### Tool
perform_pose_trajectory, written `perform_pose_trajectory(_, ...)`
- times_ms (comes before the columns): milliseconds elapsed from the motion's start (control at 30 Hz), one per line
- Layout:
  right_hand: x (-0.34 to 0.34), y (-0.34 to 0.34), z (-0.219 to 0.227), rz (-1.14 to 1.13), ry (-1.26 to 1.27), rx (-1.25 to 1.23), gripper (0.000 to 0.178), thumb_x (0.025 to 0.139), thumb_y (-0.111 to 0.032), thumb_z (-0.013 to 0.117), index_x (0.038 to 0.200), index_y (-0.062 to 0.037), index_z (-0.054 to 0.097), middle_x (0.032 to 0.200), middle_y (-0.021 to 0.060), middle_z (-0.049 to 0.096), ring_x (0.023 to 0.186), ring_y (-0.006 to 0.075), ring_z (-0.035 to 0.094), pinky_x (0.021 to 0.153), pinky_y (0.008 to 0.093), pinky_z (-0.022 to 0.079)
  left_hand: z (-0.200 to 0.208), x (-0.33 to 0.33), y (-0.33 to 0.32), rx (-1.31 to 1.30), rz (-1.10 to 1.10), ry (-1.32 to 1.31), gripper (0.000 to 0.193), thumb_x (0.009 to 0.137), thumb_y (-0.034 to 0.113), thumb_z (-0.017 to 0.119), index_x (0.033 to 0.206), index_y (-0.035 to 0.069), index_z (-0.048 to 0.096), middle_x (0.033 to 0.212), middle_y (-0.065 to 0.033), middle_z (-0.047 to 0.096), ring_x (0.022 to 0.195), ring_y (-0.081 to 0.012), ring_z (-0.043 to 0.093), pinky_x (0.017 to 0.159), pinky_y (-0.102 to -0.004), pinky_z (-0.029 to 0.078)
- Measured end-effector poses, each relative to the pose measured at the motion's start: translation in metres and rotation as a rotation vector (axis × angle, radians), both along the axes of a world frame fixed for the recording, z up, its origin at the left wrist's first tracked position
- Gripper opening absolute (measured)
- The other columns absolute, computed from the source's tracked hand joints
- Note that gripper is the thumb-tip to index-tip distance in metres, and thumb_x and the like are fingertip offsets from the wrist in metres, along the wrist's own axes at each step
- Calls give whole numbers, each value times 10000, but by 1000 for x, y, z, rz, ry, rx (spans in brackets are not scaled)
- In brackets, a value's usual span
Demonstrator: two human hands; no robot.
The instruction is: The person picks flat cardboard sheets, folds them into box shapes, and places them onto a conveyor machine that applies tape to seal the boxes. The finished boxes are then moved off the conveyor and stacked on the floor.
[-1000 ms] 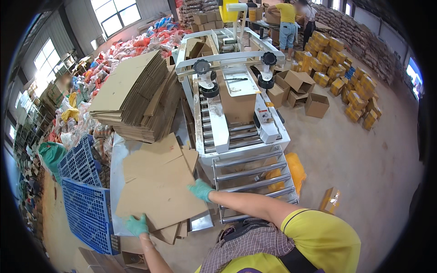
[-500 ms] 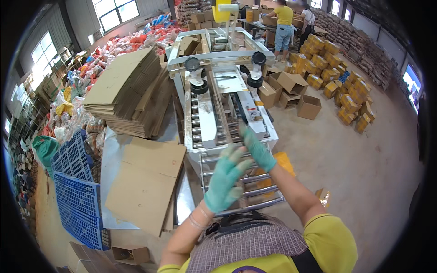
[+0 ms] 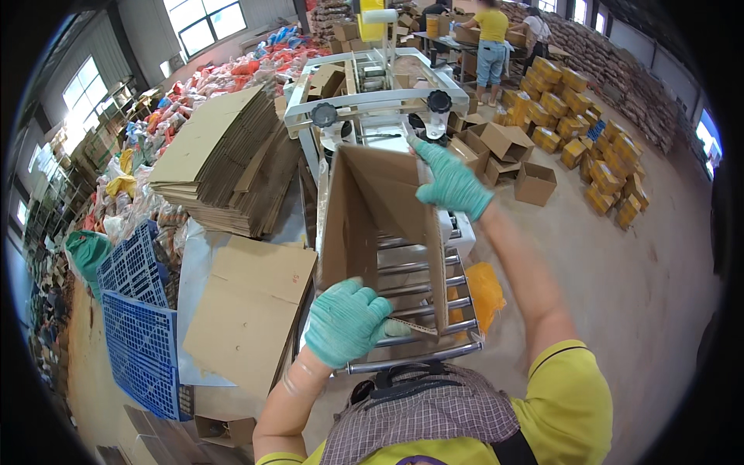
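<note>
An opened-out cardboard box (image 3: 349, 232) stands between my hands over the metal rollers (image 3: 434, 359), which show through its bottom. My left hand (image 3: 349, 322), in a green glove, grips its near edge, fingers curled around the cardboard. My right hand (image 3: 453, 178), gloved alike, holds the far right edge, thumb on the inner side. Beyond the box is a white sealing machine (image 3: 372, 108) with black knobs, partly covered by the cardboard.
Left of the rollers lie a stack of flattened boxes (image 3: 205, 147) and a loose flat box (image 3: 248, 302). Blue plastic crates (image 3: 139, 349) stand farther left. Yellow-taped boxes (image 3: 570, 132) are piled right, empty open boxes (image 3: 535, 184) nearer. Two people (image 3: 491, 46) work at the back.
My hands have moved apart, the right one forward and the left one slightly left and down. The cardboard box now shows spread open between them.
</note>
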State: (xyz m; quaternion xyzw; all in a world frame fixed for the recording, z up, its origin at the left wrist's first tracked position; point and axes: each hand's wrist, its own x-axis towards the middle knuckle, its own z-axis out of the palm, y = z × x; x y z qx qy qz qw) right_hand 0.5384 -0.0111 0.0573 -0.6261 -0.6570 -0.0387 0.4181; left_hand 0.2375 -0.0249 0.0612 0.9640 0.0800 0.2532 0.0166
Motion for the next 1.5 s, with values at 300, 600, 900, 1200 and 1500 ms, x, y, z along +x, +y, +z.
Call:
perform_pose_trajectory(300,-22,-43,52,75,-587,-534,160,697,-205,610,816,-160,709,728,113,652,737,308,640,693,419,515,-72,39,2,-112,267,177,238,825,319,613,708,112,626,692,-88,599,702,-267,574,661,-409,447)
perform_pose_trajectory(600,-84,40,-71,-84,-132,263,319,839,-123,537,1151,-72,583,1051,137,618,973,328,575,862,408,473,1,-32,41,-274,415,-218,755,780,463,701,1319,-7,458,1291,-184,498,1193,-384,467,1032,-459,350)
perform_pose_trajectory(900,2,65,-50,-226,-70,383,244,836,-52,561,1076,-43,603,1057,132,616,995,301,582,882,375,469,-23,47,-3,-325,-242,220,832,830,638,505,1397,42,383,1464,-295,237,1340,-574,119,1087,-622,124)
perform_pose_trajectory(1200,52,146,-59,-202,-330,395,366,788,-78,552,1149,-20,571,1165,161,567,1081,320,529,961,395,414,-27,96,11,-254,-58,365,518,828,353,541,1293,125,527,1409,-228,358,1311,-511,258,1067,-606,177)
perform_pose_trajectory(1500,93,206,-67,-198,-442,-106,164,770,-135,572,843,-71,705,794,136,676,737,287,663,628,407,507,-29,117,43,-264,-93,524,538,867,380,468,1331,110,498,1463,-205,325,1362,-475,222,1094,-585,144)
